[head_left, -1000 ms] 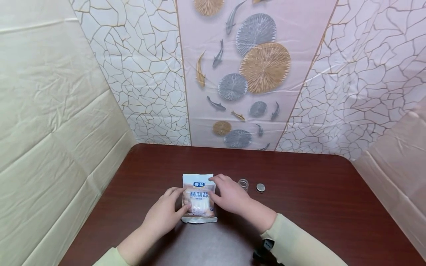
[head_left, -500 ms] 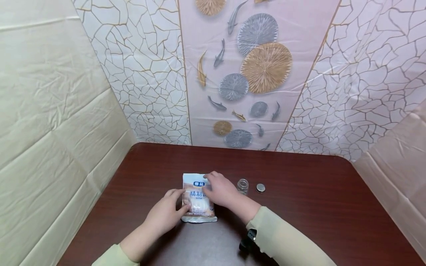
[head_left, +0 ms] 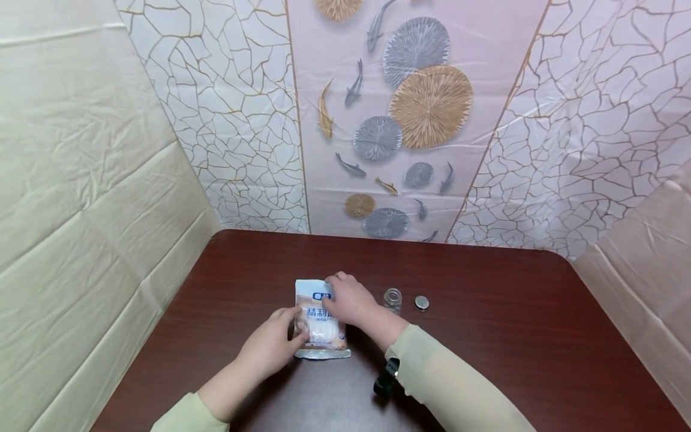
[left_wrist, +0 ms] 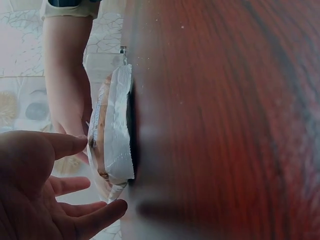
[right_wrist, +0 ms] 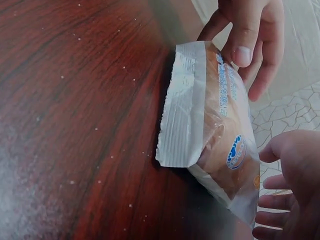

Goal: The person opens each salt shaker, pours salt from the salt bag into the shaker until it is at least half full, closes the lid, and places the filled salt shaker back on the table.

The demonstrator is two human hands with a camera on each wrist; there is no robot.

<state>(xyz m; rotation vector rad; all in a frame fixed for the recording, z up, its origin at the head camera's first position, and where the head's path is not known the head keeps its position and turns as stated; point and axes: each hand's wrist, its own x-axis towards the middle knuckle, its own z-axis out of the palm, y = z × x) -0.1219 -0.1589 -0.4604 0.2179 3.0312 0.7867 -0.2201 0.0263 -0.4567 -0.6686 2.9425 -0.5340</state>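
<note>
A salt bag (head_left: 322, 329), white and tan with blue Chinese print, lies flat on the dark red table. My left hand (head_left: 272, 342) rests at the bag's left side, fingers loosely extended and thumb over its lower left edge. In the left wrist view that thumb (left_wrist: 70, 145) touches the packet. Over the bag's upper right part lies my right hand (head_left: 351, 302), covering some of the print. The right wrist view has the right fingers (right_wrist: 275, 202) spread beside the bag's far end, not curled round it; exact contact there is hard to tell.
An uncapped clear glass jar (head_left: 392, 300) stands just beyond the right wrist, partly hidden by it. To its right lies a round silver lid (head_left: 421, 303). White specks dot the table (right_wrist: 100, 125). Patterned cloth walls (head_left: 254, 120) enclose the back and sides.
My right hand has slid leftward and slightly up over the bag, uncovering its lower right side and hiding more of the upper print. The left hand and bag stay nearly in place.
</note>
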